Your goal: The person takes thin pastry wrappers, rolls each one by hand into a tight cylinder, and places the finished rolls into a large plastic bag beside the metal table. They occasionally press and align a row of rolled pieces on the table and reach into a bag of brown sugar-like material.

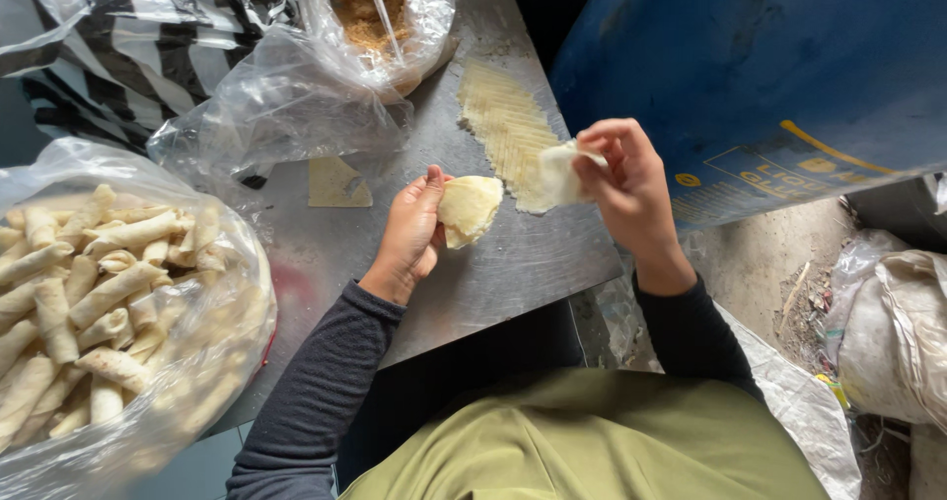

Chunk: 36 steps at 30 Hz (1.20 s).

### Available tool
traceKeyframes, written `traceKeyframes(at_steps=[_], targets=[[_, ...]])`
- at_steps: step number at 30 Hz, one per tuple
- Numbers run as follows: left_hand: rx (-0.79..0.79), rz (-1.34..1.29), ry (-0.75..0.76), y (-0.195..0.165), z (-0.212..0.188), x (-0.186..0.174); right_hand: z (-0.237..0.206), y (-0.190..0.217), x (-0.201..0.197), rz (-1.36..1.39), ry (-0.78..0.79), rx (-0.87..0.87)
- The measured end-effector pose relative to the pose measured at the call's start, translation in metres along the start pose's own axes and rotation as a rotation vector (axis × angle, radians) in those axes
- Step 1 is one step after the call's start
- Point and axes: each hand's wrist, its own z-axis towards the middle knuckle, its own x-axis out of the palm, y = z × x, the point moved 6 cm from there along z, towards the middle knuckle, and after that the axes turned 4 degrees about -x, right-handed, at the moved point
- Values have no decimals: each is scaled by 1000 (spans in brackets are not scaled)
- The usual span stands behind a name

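Observation:
My left hand [412, 234] holds a pale, thin pastry wrapper [470, 207] cupped against its fingers above the grey metal tabletop [513, 263]. My right hand [626, 189] pinches the edge of another thin wrapper [560, 173], lifting it off the near end of a fanned row of stacked wrappers [505, 120] lying on the table. Both arms wear dark long sleeves.
A clear plastic bag of several rolled pastries [94, 298] sits at the left. At the back stands an open bag of brown crumbly filling [373, 12], with a single square wrapper [337, 182] in front. A large blue drum [750, 76] is at the right, white sacks [893, 332] beside it.

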Motion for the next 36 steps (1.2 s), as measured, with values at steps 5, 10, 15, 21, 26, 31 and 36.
traceKeyframes(at_steps=[5,10,15,21,26,31,36], targets=[[55,83,-34,-2,-1,-2,11,-8,0,-326,142,90],[78,124,-37,-6,-4,1,9,-16,22,-440,298,50],[62,131,-41,-8,-7,5,10,-28,17,-638,151,-2],[61,144,-46,-10,-9,8,7,-42,5,-631,52,-10],[63,152,-30,-9,-9,10,7,-47,-1,-595,43,89],[53,173,-18,-8,-10,12,11,-18,7,-872,76,-122],[34,141,36,-4,-10,17,-8,12,47,-685,101,-331]])
